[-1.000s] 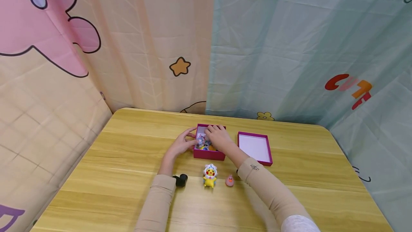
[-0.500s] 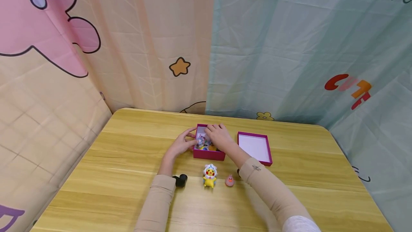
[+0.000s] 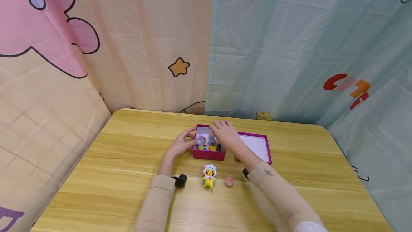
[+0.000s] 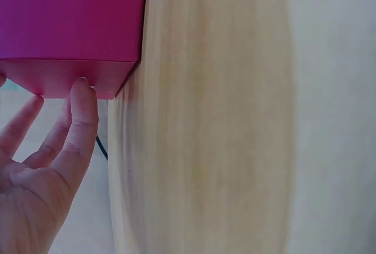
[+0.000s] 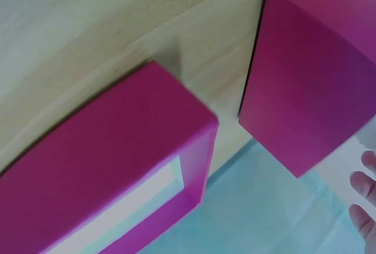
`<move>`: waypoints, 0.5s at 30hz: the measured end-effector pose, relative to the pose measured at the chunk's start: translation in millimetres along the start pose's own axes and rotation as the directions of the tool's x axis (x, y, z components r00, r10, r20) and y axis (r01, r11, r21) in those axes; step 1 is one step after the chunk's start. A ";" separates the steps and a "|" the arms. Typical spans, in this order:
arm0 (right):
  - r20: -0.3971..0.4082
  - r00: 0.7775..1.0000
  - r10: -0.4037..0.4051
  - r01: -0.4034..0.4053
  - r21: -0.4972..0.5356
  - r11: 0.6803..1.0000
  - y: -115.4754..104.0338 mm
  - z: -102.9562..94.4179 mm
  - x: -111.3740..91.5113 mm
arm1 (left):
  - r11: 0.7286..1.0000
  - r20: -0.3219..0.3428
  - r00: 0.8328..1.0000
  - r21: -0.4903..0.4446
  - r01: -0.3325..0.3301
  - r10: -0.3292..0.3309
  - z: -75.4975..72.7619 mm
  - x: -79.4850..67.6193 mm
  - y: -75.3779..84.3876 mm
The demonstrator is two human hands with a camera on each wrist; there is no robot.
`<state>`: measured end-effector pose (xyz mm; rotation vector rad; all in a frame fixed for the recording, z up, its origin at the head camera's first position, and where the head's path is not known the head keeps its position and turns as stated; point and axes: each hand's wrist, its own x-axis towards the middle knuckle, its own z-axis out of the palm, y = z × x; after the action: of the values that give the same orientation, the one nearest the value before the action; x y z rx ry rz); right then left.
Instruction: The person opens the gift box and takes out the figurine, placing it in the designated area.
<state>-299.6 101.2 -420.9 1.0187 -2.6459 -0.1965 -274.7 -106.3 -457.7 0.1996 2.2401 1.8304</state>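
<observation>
A magenta box (image 3: 208,155) stands near the table's far side with several small toy figures inside. My left hand (image 3: 180,145) is at its left wall, the thumb over the rim; in the left wrist view, nearly straight fingers (image 4: 84,116) touch the box's outer side. My right hand (image 3: 226,137) hovers over the box's right edge, fingers bent loosely. Under it, a grey-blue toy figure (image 3: 211,140) stands inside near another pale blue figure (image 3: 201,140) and an orange toy (image 3: 212,148). In the right wrist view, the right fingertips (image 5: 361,184) show apart with nothing between them.
The upturned magenta lid (image 3: 257,145), white inside, lies right of the box, partly behind the right forearm. Nearer me stand a yellow toy figure (image 3: 209,177) in a white hood and a pink duck (image 3: 229,180). Printed curtains (image 3: 257,46) hang behind the wooden table (image 3: 135,131).
My right hand has come up out of the box and shifted right, uncovering the grey-blue toy figure inside. The left hand has stayed at the box's left wall.
</observation>
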 end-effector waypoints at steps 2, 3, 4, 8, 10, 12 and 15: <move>-0.026 1.000 0.009 -0.009 0.009 1.000 1.6 -1.4 -4.3 | 1.000 -0.008 1.000 0.008 -0.011 0.011 0.1 2.7 -5.1; -0.042 0.999 0.012 -0.012 0.017 1.000 2.4 -2.1 -6.8 | 1.000 -0.008 1.000 0.009 -0.010 0.010 0.0 3.1 -5.3; -0.049 0.999 0.019 -0.018 0.025 1.000 3.0 -3.0 -9.1 | 1.000 -0.012 1.000 0.008 -0.010 0.010 -0.2 5.4 -8.6; -0.101 0.995 0.028 -0.025 0.038 0.999 5.5 -6.8 -19.9 | 1.000 -0.021 1.000 0.018 -0.012 0.012 0.1 5.0 -7.8; -0.123 0.992 0.032 -0.027 0.039 0.999 6.2 -9.0 -25.9 | 1.000 -0.021 1.000 0.018 -0.008 0.009 0.1 4.9 -7.4; -0.138 0.990 0.040 -0.034 0.042 0.999 6.7 -11.4 -31.8 | 1.000 -0.022 1.000 0.016 -0.004 0.004 0.3 5.2 -7.5; -0.146 0.988 0.053 -0.047 0.047 0.998 7.3 -15.3 -40.5 | 1.000 -0.020 1.000 0.013 -0.005 0.005 0.3 5.8 -8.3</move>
<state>-270.8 133.5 -414.0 0.9407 -2.5488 -0.0503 -279.8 -106.3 -466.4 0.1904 2.2675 1.8284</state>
